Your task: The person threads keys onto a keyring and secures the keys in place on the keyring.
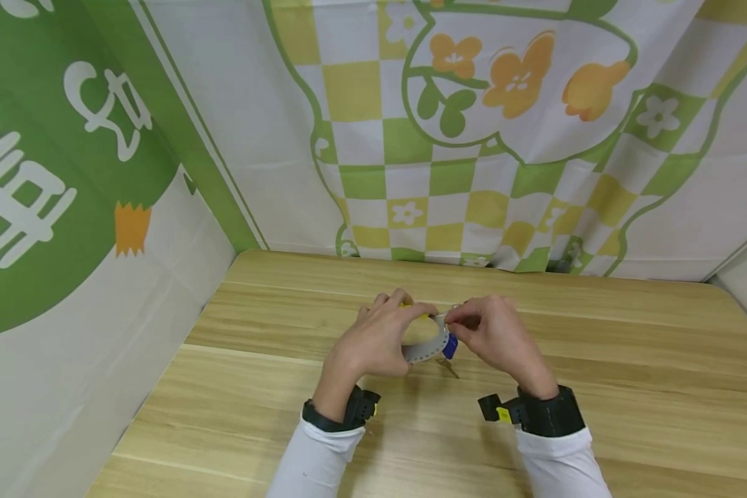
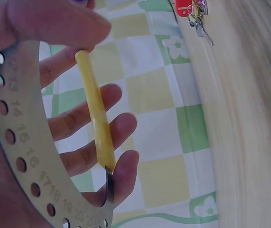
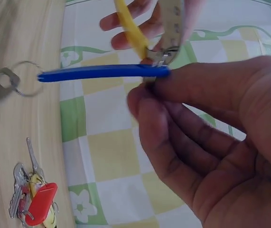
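Observation:
A curved metal key holder [image 2: 23, 128], with numbered holes along its band and a yellow sleeve [image 2: 97, 114] over one part, is gripped by my left hand [image 1: 376, 339]. My right hand [image 1: 498, 339] pinches the end of a blue key tag [image 3: 102, 72] with thumb and forefinger, right at the end of the metal band. From the tag's other end a split ring [image 3: 28, 78] carries a key [image 3: 0, 88], hanging over the table. My right fingertips partly hide a small metal clasp [image 3: 161, 59] between tag and holder.
Keys with a red tag [image 3: 42, 204] lie on the wooden table [image 1: 255, 387]; the same red tag [image 2: 183, 7] shows at the top of the left wrist view. A patterned cloth [image 1: 404, 187] hangs along the table's back edge, another [image 1: 180, 277] on the left.

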Available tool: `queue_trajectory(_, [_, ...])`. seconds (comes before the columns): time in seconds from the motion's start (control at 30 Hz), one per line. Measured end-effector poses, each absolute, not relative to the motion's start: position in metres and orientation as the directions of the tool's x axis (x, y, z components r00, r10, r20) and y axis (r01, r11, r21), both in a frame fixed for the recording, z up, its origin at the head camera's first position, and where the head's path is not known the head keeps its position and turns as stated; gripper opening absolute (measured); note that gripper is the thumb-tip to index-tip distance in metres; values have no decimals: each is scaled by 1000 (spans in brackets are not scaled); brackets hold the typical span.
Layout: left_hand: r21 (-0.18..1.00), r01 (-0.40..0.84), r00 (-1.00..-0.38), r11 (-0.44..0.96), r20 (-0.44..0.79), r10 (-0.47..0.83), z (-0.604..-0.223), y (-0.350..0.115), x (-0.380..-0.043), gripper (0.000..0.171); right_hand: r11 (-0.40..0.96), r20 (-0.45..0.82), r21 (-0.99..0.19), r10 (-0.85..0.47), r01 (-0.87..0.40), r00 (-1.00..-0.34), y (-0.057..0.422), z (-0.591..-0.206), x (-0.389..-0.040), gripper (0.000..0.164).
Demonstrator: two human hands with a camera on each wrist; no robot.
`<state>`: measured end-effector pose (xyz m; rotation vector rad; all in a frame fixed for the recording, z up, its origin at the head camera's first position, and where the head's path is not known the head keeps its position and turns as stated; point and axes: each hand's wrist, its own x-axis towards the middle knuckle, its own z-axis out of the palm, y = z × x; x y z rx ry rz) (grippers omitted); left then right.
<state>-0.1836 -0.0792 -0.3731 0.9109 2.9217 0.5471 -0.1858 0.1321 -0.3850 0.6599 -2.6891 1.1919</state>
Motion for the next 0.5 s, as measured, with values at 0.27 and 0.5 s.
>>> queue_trajectory(0.27, [292, 520, -854, 803, 147, 500, -372, -79, -185, 86, 433, 94, -885, -198, -173, -976, 131, -387, -188, 15])
queue_trajectory(0.5, [274, 524, -852, 807, 172, 495, -371, -79, -185, 88, 312, 2, -949, -153, -50, -988, 127, -386, -188, 16])
